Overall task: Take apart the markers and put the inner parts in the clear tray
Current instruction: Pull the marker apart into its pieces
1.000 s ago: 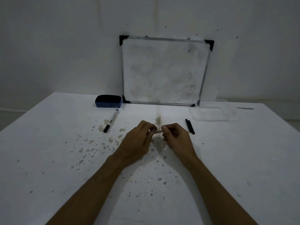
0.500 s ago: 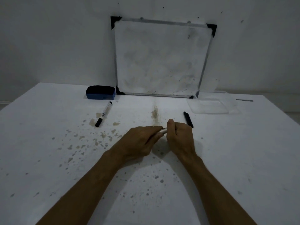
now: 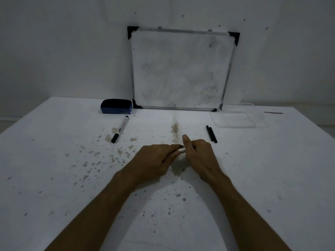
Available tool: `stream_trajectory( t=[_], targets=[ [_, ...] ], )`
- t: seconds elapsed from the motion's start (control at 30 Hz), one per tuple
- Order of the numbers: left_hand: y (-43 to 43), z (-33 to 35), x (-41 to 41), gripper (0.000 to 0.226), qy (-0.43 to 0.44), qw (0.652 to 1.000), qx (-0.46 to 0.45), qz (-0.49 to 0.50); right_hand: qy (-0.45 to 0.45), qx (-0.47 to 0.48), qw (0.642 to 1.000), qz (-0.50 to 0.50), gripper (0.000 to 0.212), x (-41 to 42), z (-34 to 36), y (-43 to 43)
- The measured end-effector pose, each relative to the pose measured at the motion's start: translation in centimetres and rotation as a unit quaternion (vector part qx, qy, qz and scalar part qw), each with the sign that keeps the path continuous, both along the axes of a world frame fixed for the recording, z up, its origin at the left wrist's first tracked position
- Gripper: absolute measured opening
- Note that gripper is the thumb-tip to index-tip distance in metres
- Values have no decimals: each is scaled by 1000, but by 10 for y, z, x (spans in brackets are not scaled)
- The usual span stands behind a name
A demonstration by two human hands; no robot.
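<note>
Marker barrel (image 3: 181, 150), pale and only a sliver of it showing, sits between my two hands just above the middle of the worktop (image 3: 54, 160). My left hand (image 3: 154, 163) wraps one end in a closed grip and my right hand (image 3: 198, 156) is closed around the other, thumb raised; I judge the opposed hold is there to pull or twist the body apart so the inner part can come out. How much of it has separated I cannot tell, since the fingers cover the joint.

Just beyond my right hand lie two black pieces (image 3: 211, 134) side by side, likely parts set aside near the clear tray (image 3: 235, 119), which waits at the far right, apparently empty, within easy reach for the drop. A second marker (image 3: 120, 129), capped and whole, lies to the far left; it carries a small printed label on its white barrel, too small to read. Behind it rests a blue eraser (image 3: 116, 106), and a smudged whiteboard (image 3: 181, 69) leans against the wall. I see no legible writing elsewhere.
</note>
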State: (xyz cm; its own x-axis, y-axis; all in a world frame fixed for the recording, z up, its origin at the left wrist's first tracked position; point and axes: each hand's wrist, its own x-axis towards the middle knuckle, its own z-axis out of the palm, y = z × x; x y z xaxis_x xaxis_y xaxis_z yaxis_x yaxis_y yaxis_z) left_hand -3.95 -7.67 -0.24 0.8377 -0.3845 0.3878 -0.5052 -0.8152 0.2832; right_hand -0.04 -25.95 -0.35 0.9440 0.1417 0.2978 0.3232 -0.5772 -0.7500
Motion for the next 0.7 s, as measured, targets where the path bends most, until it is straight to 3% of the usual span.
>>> stream_trajectory(
  t=[0.03, 0.1, 0.2, 0.33, 0.47, 0.6, 0.7],
  targets=[
    [-1, -2, 0, 53, -42, 999, 32, 11, -7, 15, 1000, -11, 62, 1, 0, 0],
    [-5, 0, -3, 51, -58, 998, 12, 8, -32, 35, 999, -16, 62, 2, -4, 1],
    [-12, 15, -6, 35, 115, 988, -100, -23, -104, 70, 992, 27, 62, 3, -6, 0],
    [-5, 36, -10, 43, 362, 889, -271, -67, -217, 89, 969, 76, 56, 2, -1, -3],
    [10, 44, -10, 33, 507, 786, -349, -63, -167, 104, 978, 67, 59, 3, -7, 7],
    [36, 42, -8, 42, 512, 751, -413, -56, -132, 192, 971, -48, 55, 7, 7, -10],
    [27, 33, -8, 41, 451, 733, -508, -27, -35, 127, 991, -34, 46, 5, 4, -11]
  ],
)
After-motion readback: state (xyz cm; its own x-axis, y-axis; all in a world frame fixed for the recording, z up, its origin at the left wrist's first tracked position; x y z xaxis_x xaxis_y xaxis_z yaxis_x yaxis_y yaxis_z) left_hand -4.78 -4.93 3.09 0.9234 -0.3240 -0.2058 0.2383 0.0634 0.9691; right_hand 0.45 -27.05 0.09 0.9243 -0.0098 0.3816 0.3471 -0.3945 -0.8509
